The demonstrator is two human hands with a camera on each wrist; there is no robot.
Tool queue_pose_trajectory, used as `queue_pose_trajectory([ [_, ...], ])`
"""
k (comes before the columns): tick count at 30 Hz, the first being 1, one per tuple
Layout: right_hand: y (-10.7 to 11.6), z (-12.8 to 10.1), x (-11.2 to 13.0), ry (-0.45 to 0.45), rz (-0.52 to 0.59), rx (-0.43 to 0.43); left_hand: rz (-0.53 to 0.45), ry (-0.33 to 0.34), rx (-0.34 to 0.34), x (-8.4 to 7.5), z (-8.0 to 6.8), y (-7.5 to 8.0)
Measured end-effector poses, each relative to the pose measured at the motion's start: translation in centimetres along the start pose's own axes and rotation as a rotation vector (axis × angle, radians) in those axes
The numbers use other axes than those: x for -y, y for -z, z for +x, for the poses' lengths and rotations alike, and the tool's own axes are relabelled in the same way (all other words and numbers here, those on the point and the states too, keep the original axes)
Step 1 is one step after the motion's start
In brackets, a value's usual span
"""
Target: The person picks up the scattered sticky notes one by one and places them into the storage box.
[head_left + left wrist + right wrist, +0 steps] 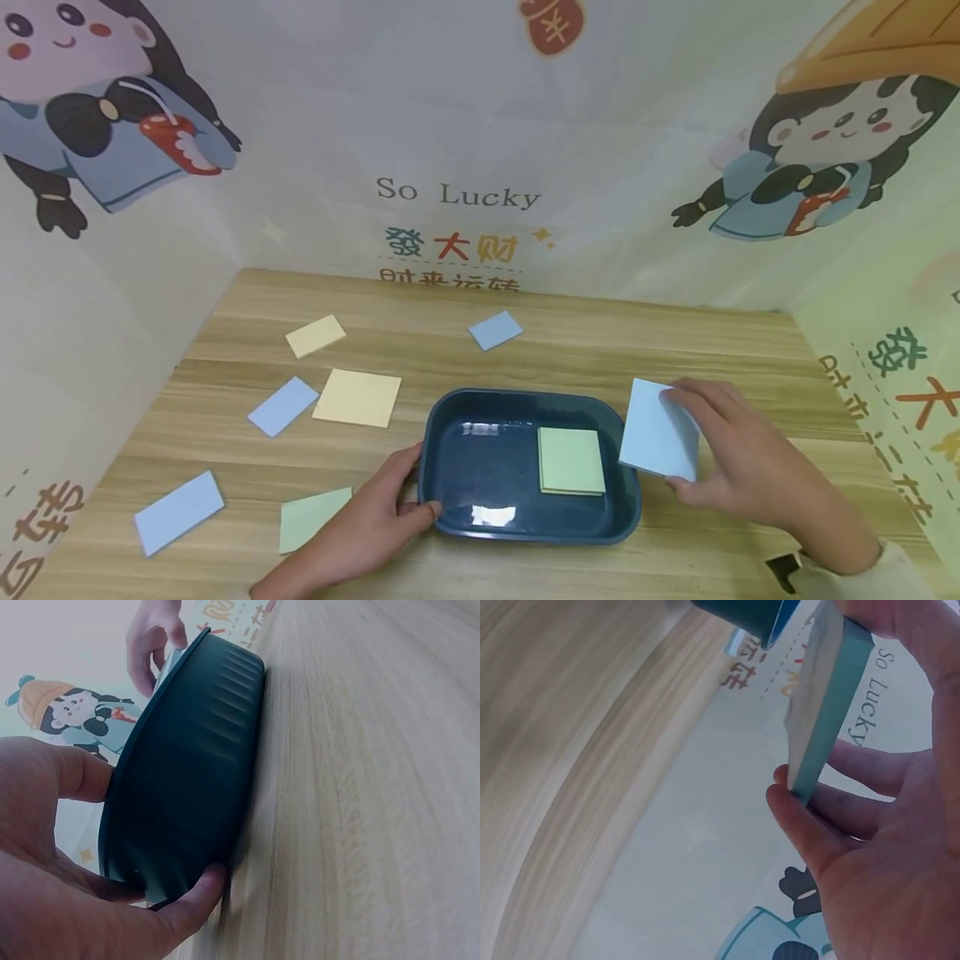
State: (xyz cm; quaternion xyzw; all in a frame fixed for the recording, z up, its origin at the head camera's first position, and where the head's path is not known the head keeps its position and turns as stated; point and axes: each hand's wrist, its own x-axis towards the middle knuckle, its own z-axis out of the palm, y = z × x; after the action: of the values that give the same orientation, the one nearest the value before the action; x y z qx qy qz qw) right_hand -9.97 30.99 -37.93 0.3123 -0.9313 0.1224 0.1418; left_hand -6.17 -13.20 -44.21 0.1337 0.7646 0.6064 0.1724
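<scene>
A dark blue plastic tray with rounded corners sits on the wooden table. My left hand grips its left end, thumb on the rim and fingers against the outer wall, as the left wrist view shows of the tray wall. Inside the tray, toward its right end, lies a square green sticky note pad. My right hand pinches a light blue sticky note pad by its edges, tilted and held up beside the tray's right rim. In the right wrist view the pad's thick edge shows between thumb and fingers.
Left of the tray lie a large yellow pad, a small yellow pad, two small blue pads and a green pad, partly behind my left arm. Another blue pad lies behind the tray. Printed sheeting walls the table.
</scene>
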Motion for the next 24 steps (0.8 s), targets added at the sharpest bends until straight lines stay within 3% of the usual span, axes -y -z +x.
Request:
queue_pose_trajectory([
  [11,-1.1,2.0,1.2,0.042,0.026,0.038,0.001,0.007,-0.001,0.1,0.0,0.0],
  [24,-2.4,5.7,4.4,0.058,0.075,0.200,0.007,0.013,-0.009,-0.1,0.0,0.0],
])
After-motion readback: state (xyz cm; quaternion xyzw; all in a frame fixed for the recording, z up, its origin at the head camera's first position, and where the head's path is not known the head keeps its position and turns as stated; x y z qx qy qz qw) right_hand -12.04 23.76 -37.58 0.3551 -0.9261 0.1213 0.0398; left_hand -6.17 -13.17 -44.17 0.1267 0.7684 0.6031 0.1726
